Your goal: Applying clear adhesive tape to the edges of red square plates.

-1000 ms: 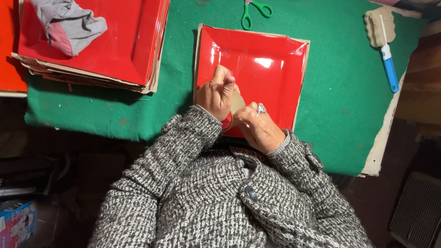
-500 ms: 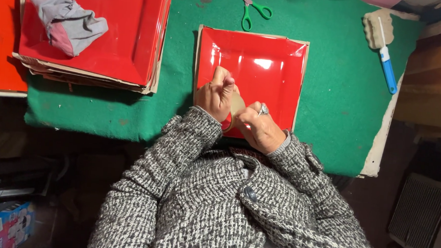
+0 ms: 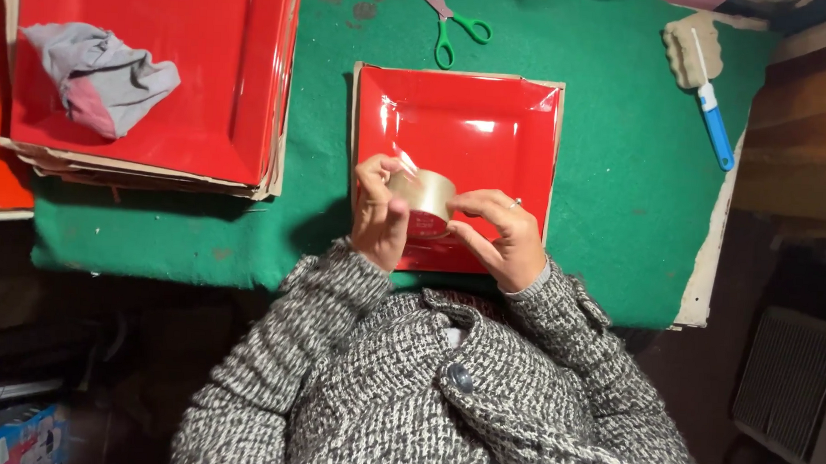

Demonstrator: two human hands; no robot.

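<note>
Hands holding a roll of tape (image 3: 421,203) over the red square tray (image 3: 492,115)

Left of the tray lies a stack of red trays (image 3: 187,83) with a grey cloth (image 3: 95,74). Above the tray's near edge, the left hand (image 3: 376,216) and the right hand (image 3: 498,236) pinch the roll between their fingers. No tape seems stuck on the tray yet, so taping looks not begun. Beyond the tray lie green scissors (image 3: 454,25), to its right a blue-handled brush (image 3: 707,87).

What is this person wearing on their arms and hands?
Both arms are covered to the wrist by the sleeves of a thick, speckled black-and-white knitted jacket with a dark round button at the front. The left hand is bare, with no glove or ring that shows. The right hand is also bare apart from a small silvery ring on one finger.
</note>
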